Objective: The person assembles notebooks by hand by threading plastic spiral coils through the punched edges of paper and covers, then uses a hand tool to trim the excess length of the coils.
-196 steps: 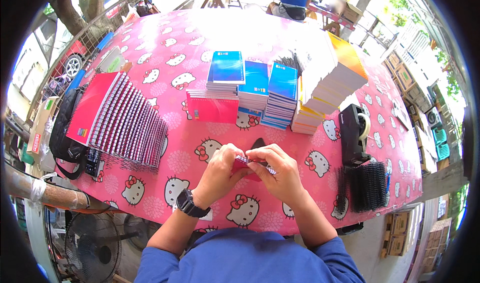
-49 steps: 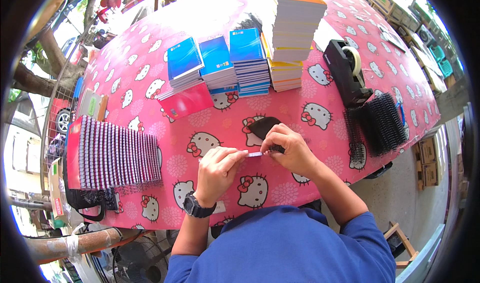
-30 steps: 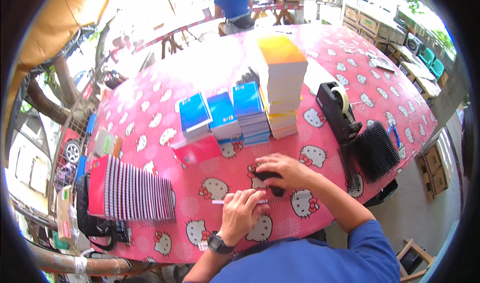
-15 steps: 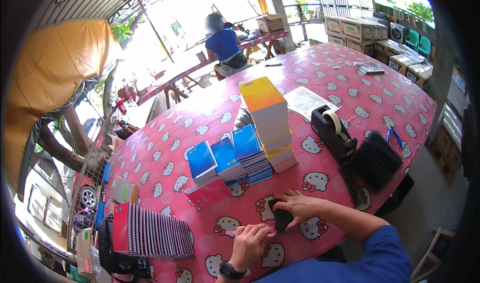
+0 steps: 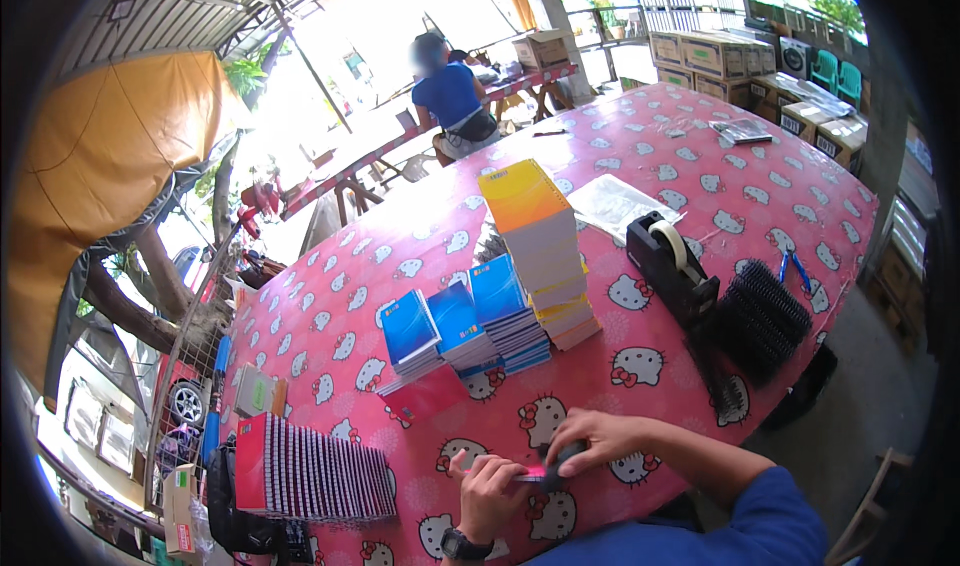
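Observation:
Near the table's front edge, my left hand [image 5: 487,496] grips a thin pink-red notebook [image 5: 529,473], seen almost edge-on. My right hand [image 5: 592,438] is closed round a small dark block-like object [image 5: 562,458] and holds it against the notebook's right end. Its exact kind cannot be made out, since the fingers cover part of it. Beyond the hands stand stacks of blue notebooks [image 5: 463,326] and a taller stack of yellow-orange notebooks [image 5: 525,196]. A red notebook [image 5: 425,394] lies partly under the nearest blue stack. To the left, a long row of red spiral-bound notebooks [image 5: 320,471] leans together.
On the right are a black tape dispenser [image 5: 672,271], a heap of black spiral coils [image 5: 760,321] and blue-handled pliers [image 5: 796,270]. A clear plastic sheet [image 5: 615,206] lies beyond. Cartons [image 5: 700,56] are piled at the back right. A person in blue [image 5: 450,96] sits at a far table.
My right hand has brought the dark object left and tilted it against the notebook's end. My left hand keeps hold of the notebook. The whole view has shifted slightly.

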A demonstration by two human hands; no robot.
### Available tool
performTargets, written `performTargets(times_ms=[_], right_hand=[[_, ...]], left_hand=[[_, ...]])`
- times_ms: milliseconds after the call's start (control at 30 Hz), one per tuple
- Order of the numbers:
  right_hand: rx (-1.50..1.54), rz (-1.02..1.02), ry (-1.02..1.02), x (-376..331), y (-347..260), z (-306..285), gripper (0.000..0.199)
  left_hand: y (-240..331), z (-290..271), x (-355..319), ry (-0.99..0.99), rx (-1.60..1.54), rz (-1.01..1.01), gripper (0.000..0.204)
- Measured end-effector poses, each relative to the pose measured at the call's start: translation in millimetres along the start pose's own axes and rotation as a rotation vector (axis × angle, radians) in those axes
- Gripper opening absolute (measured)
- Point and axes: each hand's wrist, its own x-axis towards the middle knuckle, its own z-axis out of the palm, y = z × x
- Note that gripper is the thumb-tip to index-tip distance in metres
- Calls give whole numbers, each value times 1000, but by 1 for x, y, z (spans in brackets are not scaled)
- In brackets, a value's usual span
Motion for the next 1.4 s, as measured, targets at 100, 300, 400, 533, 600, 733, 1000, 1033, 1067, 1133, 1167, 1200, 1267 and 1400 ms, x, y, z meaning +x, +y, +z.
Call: performTargets(times_ms=[100,300,400,533,600,733,1000,1033,1067,1133,1167,1200,1267,1400], right_hand=[[-175,116,166,-1,1,-9,40],[-369,151,204,16,-11,-14,49],[161,-137,45,23,-21,4,53],[-210,269,84,25,5,-9,50],[10,81,109,27,2,1,49],[5,74,131,35,2,6,44],[-360,160,320,44,-8,1,40],[-211,111,324,48,-10,-3,42],[18,-42,251,51,-14,-2,43],[186,-153,97,55,-23,4,43],[184,-152,72,59,-21,4,43],[-100,24,166,64,-19,2,43],[-266,93,239,65,-13,0,43],[-228,-19,177,73,-27,9,43]], left_hand=[[-2,3,1,62,-19,41,23],[-3,4,0,38,-157,-59,42],[-11,8,-9,89,-136,-33,62],[-7,-2,1,195,-39,-39,76],[-15,-7,-3,402,-12,-118,83],[-35,17,-20,179,-1084,-464,59],[-50,42,-26,101,-1194,-386,32],[-53,42,-27,91,-1127,-332,31],[-50,41,-29,119,-1184,-344,31],[-49,39,-28,132,-1192,-366,31],[-50,38,-27,113,-1203,-371,32],[-53,38,-27,105,-1146,-378,33],[-51,35,-30,109,-1153,-378,33],[-51,34,-26,126,-1084,-395,34]])
